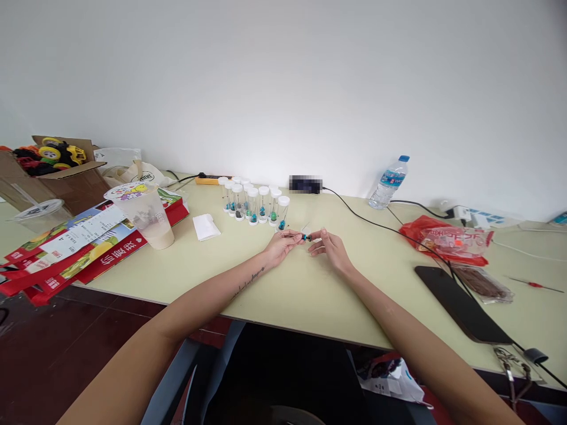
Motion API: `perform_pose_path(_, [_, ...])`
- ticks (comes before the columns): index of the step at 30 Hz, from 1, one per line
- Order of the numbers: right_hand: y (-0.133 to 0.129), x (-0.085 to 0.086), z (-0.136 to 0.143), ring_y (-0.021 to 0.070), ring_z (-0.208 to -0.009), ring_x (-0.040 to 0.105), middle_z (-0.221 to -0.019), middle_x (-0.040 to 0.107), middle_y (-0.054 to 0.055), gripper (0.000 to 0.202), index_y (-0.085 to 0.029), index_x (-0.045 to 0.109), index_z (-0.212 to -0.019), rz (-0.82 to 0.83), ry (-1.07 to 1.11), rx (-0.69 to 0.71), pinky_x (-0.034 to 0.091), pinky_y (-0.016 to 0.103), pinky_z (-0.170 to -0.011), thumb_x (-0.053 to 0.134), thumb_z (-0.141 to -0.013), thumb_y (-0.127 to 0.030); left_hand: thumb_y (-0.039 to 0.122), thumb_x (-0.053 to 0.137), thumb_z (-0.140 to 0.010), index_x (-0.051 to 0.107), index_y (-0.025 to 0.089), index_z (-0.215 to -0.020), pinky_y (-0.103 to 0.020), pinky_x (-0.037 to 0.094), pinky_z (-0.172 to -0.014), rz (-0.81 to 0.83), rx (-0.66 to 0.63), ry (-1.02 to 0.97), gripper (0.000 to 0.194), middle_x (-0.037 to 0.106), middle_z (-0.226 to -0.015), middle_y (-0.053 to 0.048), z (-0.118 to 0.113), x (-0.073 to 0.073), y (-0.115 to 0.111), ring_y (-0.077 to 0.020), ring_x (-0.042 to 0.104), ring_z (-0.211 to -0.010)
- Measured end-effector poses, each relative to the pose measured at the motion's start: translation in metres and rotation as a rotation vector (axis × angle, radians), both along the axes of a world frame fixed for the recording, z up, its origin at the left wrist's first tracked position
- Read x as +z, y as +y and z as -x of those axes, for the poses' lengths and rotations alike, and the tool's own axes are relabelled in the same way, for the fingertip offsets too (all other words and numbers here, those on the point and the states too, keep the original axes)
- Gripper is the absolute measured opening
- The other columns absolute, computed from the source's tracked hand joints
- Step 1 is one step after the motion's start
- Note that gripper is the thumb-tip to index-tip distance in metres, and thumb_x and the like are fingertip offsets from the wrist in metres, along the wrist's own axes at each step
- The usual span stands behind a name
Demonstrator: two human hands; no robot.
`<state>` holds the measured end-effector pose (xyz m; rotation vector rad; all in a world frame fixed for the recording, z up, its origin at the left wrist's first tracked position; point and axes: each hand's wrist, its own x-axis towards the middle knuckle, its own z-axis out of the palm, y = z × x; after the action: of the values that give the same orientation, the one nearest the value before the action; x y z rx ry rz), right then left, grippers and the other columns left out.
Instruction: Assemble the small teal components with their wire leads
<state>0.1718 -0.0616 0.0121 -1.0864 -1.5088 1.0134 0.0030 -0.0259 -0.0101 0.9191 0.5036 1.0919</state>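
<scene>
Between my two hands, above the pale table [266,295], is a small blue and black piece [305,237]. The fingers of my left hand [280,247] pinch its left side. My right hand [330,249] meets its right end with thumb and forefinger, the other fingers curled beneath. Just behind my left hand stand several clear tubes with white caps [263,205], holding small blue, green or dark pieces. A thin clear item [305,226] shows faintly behind the piece; what it is cannot be made out.
Left are a folded white paper [206,227], a drink cup [148,218], red bags [110,254] and a toy-filled box [75,189]. Right are a water bottle [390,184], red plastic bag [447,241], black phone [460,304] and cables. A pixelated device [305,184] stands by the wall.
</scene>
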Motion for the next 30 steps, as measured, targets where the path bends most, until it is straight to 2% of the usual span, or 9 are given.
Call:
perform_pose_path(9, [-0.0022,0.0020,0.0006,0.0132,-0.063,0.061,-0.098,0.057,0.011,0.051,-0.015,0.059,-0.093,-0.010,-0.009,0.003,0.055,0.027,-0.055,0.035,-0.082,-0.059,0.017,0.073,-0.059,0.064,0.010,-0.076,-0.031,0.040,-0.087,0.006,0.001,0.002,0.021,0.065,-0.078,-0.005,-0.0004,0.0007,-0.0004,-0.0118,0.061,-0.072])
perform_pose_path(30, [-0.0008,0.0004,-0.0002,0.0138,-0.061,0.061,-0.094,0.057,0.010,0.050,-0.015,0.060,-0.089,-0.005,-0.004,0.010,0.055,0.028,-0.053,0.036,-0.082,-0.058,0.018,0.074,-0.059,0.064,0.010,-0.076,-0.030,0.041,-0.086,0.004,-0.001,0.002,0.022,0.065,-0.077,-0.004,-0.0003,0.0014,-0.0012,-0.0128,0.061,-0.073])
